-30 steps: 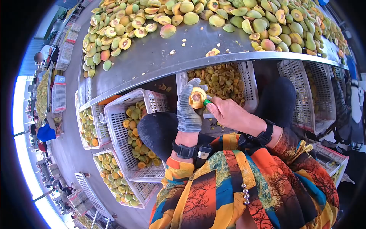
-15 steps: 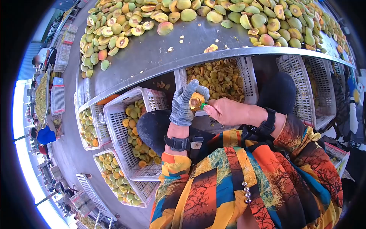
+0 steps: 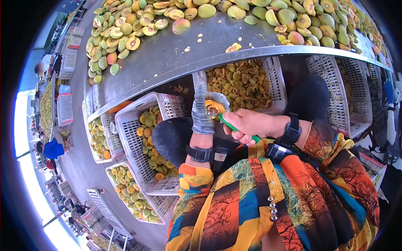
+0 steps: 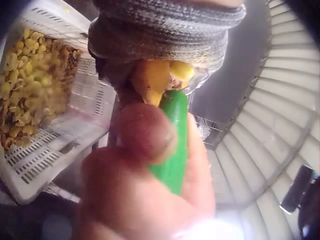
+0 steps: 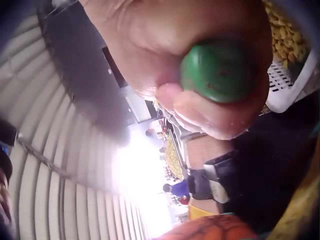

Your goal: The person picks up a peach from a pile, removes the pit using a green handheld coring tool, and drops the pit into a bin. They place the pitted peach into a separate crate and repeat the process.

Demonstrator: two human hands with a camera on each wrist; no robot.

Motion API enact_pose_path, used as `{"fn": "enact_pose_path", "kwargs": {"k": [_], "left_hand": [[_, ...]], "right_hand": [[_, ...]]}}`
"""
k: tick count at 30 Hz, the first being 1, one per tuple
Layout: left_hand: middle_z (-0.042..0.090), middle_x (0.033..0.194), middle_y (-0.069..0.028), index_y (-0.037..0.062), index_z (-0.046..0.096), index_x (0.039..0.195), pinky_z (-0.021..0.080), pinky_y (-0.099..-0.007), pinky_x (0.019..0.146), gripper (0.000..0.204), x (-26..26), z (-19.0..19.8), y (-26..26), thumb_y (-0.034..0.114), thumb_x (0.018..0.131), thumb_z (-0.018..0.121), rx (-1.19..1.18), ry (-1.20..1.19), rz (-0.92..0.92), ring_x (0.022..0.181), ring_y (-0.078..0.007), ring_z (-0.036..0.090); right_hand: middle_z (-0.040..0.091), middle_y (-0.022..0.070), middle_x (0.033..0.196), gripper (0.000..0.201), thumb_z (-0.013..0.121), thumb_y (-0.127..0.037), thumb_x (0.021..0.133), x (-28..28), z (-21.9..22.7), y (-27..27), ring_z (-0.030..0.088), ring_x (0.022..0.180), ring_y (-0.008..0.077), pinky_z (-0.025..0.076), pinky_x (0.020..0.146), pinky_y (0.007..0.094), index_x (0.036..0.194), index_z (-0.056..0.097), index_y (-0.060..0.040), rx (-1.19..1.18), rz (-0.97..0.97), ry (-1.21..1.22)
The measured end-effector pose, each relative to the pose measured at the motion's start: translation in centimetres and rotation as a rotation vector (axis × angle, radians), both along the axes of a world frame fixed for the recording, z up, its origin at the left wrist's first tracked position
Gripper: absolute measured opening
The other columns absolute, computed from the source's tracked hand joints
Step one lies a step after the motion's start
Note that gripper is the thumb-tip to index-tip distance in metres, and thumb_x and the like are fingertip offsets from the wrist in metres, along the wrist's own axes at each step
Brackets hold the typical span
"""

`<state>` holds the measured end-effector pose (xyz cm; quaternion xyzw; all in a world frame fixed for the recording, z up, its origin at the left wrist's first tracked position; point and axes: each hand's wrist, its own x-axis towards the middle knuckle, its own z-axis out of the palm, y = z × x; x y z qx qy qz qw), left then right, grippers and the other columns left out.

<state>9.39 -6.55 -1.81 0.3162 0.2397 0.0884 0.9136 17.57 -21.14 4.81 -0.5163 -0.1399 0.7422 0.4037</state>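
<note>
My left hand (image 3: pixel 202 113), in a grey knit glove, holds a cut peach half (image 3: pixel 214 107) with orange flesh and a brown pit hollow facing my right hand. Curled round the green handle of a small hand tool (image 3: pixel 234 125), my right hand (image 3: pixel 261 122) keeps its front end at the fruit. In the left wrist view, the green handle (image 4: pixel 174 145) meets the orange flesh (image 4: pixel 151 80) below the glove (image 4: pixel 165 37). The tool's working end is hidden at the fruit. The right wrist view shows the handle's rounded butt (image 5: pixel 217 72) sticking out of my fist.
A metal table (image 3: pixel 167 52) heaped with cut peaches (image 3: pixel 125 31) stands in front. Beneath its edge is a white crate (image 3: pixel 274 83) of dark yellow pieces. More white crates of peaches (image 3: pixel 148 140) stand at the left, and another crate (image 3: pixel 331 96) at the right.
The peach half has tilted in the gloved hand, its cut face turning. My right hand has rolled over, so the green handle now shows along its length below the fingers.
</note>
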Motion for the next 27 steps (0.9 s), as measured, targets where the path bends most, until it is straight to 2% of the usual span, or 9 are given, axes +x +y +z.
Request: {"fn": "enact_pose_path", "kwargs": {"k": [2, 6, 8, 12, 17, 21, 23, 25, 27], "left_hand": [[0.061, 0.068, -0.0139, -0.0019, 0.060, 0.078, 0.050, -0.0316, 0.052, 0.052, 0.2, -0.1, -0.4, 0.049, 0.082, 0.050, -0.067, -0.049, 0.029, 0.056, -0.0234, 0.059], [0.058, 0.059, -0.0107, 0.0035, 0.058, 0.075, 0.048, -0.0322, 0.046, 0.053, 0.5, -0.2, -1.3, 0.056, 0.080, 0.049, -0.053, 0.078, 0.067, 0.049, -0.0222, 0.056], [0.058, 0.059, -0.0104, 0.0038, 0.058, 0.075, 0.048, -0.0321, 0.046, 0.054, 0.8, 0.0, -1.4, 0.056, 0.079, 0.049, -0.028, 0.106, 0.082, 0.049, -0.0221, 0.056], [0.059, 0.060, -0.0100, 0.0045, 0.059, 0.071, 0.048, -0.0321, 0.046, 0.059, 1.0, 2.1, -1.2, 0.063, 0.075, 0.049, 0.008, 0.178, 0.084, 0.049, -0.0225, 0.056], [0.057, 0.057, -0.0098, 0.0046, 0.058, 0.069, 0.046, -0.0319, 0.045, 0.066, 0.6, 0.9, -0.3, 0.069, 0.073, 0.044, -0.038, 0.100, 0.030, 0.047, -0.0237, 0.054], [0.056, 0.057, -0.0094, 0.0052, 0.058, 0.068, 0.046, -0.0321, 0.045, 0.066, 0.4, 0.9, -1.3, 0.070, 0.073, 0.043, -0.002, 0.079, 0.102, 0.046, -0.0242, 0.053], [0.056, 0.059, -0.0087, 0.0059, 0.058, 0.072, 0.046, -0.0321, 0.045, 0.065, 1.0, 0.5, -1.2, 0.070, 0.073, 0.043, -0.153, 0.118, 0.156, 0.048, -0.0236, 0.053], [0.057, 0.063, -0.0080, 0.0069, 0.057, 0.079, 0.046, -0.0321, 0.046, 0.063, 0.9, 0.4, -0.6, 0.068, 0.073, 0.044, -0.117, 0.087, 0.095, 0.052, -0.0222, 0.054], [0.057, 0.064, -0.0084, 0.0071, 0.057, 0.080, 0.046, -0.0326, 0.046, 0.063, 1.2, 1.6, -0.5, 0.068, 0.074, 0.044, -0.155, 0.281, 0.106, 0.052, -0.0225, 0.054]], "right_hand": [[0.038, -0.0030, 0.055, 0.048, 0.029, -0.048, 0.091, 0.4, -0.3, -0.2, 0.031, 0.039, 0.0036, 0.029, 0.034, 0.0178, 0.080, 0.045, -0.0044, -0.012, -0.070, 0.307], [0.039, -0.0019, 0.055, 0.049, 0.028, -0.049, 0.091, -0.2, -0.4, -0.1, 0.033, 0.039, 0.0039, 0.030, 0.033, 0.0183, 0.081, 0.044, -0.0038, -0.039, -0.091, 0.340], [0.040, 0.0001, 0.056, 0.044, 0.027, -0.041, 0.092, -1.1, -0.5, 0.1, 0.035, 0.038, 0.0084, 0.035, 0.034, 0.0232, 0.078, 0.044, -0.0028, -0.031, -0.049, -0.224], [0.039, -0.0002, 0.055, 0.050, 0.029, -0.050, 0.090, -1.0, -1.5, -0.1, 0.035, 0.039, 0.0052, 0.033, 0.034, 0.0207, 0.081, 0.044, -0.0029, 0.120, 0.009, -0.392], [0.037, -0.0012, 0.056, 0.051, 0.029, -0.052, 0.089, -0.8, -1.1, -0.2, 0.034, 0.040, 0.0054, 0.033, 0.034, 0.0211, 0.084, 0.045, -0.0035, 0.032, -0.044, 0.145], [0.037, -0.0021, 0.055, 0.049, 0.029, -0.050, 0.090, -0.9, -1.2, -0.3, 0.035, 0.039, 0.0055, 0.033, 0.034, 0.0214, 0.084, 0.045, -0.0035, 0.061, -0.072, 0.241], [0.042, 0.0008, 0.058, 0.044, 0.026, -0.042, 0.091, -0.8, -0.8, 0.2, 0.037, 0.040, 0.0092, 0.036, 0.036, 0.0230, 0.085, 0.045, -0.0022, 0.051, -0.012, -0.141], [0.039, -0.0009, 0.055, 0.046, 0.027, -0.044, 0.091, -0.9, -1.1, 0.3, 0.037, 0.039, 0.0078, 0.035, 0.035, 0.0229, 0.084, 0.045, -0.0027, 0.104, 0.013, -0.271], [0.036, -0.0025, 0.052, 0.047, 0.028, -0.047, 0.091, -0.8, -1.1, 0.4, 0.037, 0.038, 0.0064, 0.035, 0.034, 0.0228, 0.084, 0.045, -0.0031, 0.156, 0.035, -0.400]]}}
